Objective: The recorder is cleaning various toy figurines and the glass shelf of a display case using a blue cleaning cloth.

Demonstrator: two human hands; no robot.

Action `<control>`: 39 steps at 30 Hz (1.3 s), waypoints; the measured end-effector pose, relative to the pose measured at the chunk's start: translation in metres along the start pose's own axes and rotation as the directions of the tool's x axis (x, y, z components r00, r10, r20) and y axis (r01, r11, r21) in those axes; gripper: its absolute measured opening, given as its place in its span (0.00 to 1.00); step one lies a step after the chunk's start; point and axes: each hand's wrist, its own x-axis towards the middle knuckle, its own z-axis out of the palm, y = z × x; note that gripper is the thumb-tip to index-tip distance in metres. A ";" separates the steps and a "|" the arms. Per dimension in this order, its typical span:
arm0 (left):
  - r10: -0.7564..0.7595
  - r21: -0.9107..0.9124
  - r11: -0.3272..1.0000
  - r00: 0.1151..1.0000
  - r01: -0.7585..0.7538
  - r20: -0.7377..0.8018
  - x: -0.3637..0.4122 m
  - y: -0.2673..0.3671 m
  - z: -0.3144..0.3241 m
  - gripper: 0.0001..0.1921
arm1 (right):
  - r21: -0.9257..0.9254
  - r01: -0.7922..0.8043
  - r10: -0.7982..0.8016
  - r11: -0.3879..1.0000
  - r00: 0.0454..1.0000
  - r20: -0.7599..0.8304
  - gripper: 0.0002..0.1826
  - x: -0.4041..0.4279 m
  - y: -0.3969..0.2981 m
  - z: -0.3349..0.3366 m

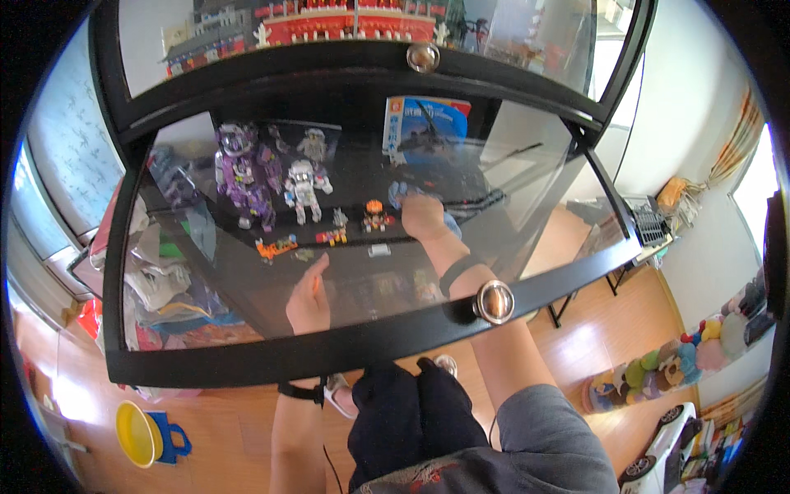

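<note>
Through the raised glass door (376,370) of a black cabinet, I see both my hands among small brick-built models. My right hand (423,217) is closed around a bluish-grey cloth (452,223), beside a dark helicopter model (478,200). Near the shelf's front, my left hand (310,299) holds nothing visible, its fingers extended. Beyond it are an orange brick model (276,247), a small multicoloured one (333,236) and an orange-topped figure (374,216). A purple robot figure (245,179) and a white astronaut figure (303,190) stand farther back. A blue booklet (426,129) leans behind the helicopter.
The door's round knob (494,302) is above my right forearm. An upper glass door (423,57) covers a red building model (352,28). A yellow basin (138,433) stands on the floor at left; a white toy car (657,451) is at lower right.
</note>
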 end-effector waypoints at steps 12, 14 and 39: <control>0.049 0.559 0.824 0.995 -0.092 0.091 0.004 -0.127 0.027 0.14 | 0.224 -0.021 0.007 0.974 0.998 0.065 0.18 -0.111 0.081 -0.001; 0.343 0.600 0.736 0.937 -0.313 0.070 -0.005 -0.121 0.021 0.15 | -0.087 -0.152 0.169 0.985 0.954 0.249 0.18 -0.124 0.088 -0.030; 0.120 0.224 0.965 0.988 -0.140 0.101 0.008 -0.049 0.018 0.17 | 0.040 -0.243 0.245 0.969 0.968 -0.049 0.15 -0.157 0.139 -0.043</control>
